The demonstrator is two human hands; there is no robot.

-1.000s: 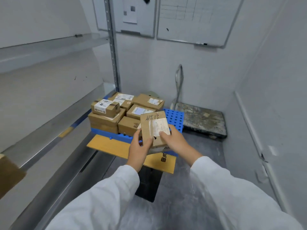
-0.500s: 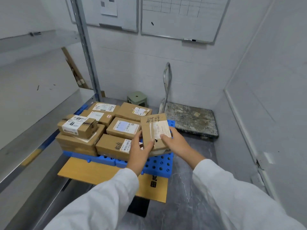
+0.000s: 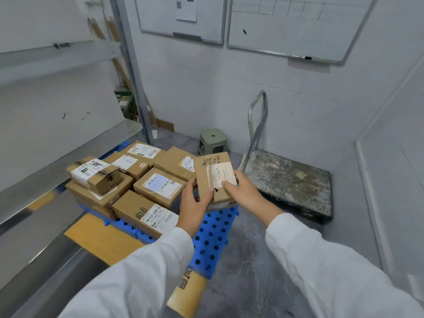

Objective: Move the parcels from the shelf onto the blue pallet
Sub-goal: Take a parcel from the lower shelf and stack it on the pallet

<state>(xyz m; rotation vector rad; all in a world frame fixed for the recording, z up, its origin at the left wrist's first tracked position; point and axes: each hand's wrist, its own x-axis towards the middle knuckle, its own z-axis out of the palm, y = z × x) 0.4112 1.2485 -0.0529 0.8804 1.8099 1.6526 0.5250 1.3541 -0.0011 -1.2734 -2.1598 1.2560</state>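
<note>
Both hands hold one flat brown parcel (image 3: 213, 175) with black handwriting and a white label, tilted up above the right part of the blue pallet (image 3: 213, 235). My left hand (image 3: 195, 203) grips its lower left edge, my right hand (image 3: 241, 191) its lower right edge. Several labelled brown parcels (image 3: 158, 187) lie packed on the pallet's left and middle, with one small box (image 3: 96, 174) stacked on top at the left. The grey metal shelf (image 3: 57, 154) runs along the left.
A yellow board (image 3: 101, 237) lies under the pallet's near edge. A worn flat trolley (image 3: 289, 182) with an upright handle stands to the right. A small green stool (image 3: 213, 141) sits by the back wall. Whiteboards hang above. A shelf post (image 3: 135, 88) rises behind the parcels.
The view has moved closer to the pallet and turned right. The held parcel stays in both hands and now hovers over the pallet's right side.
</note>
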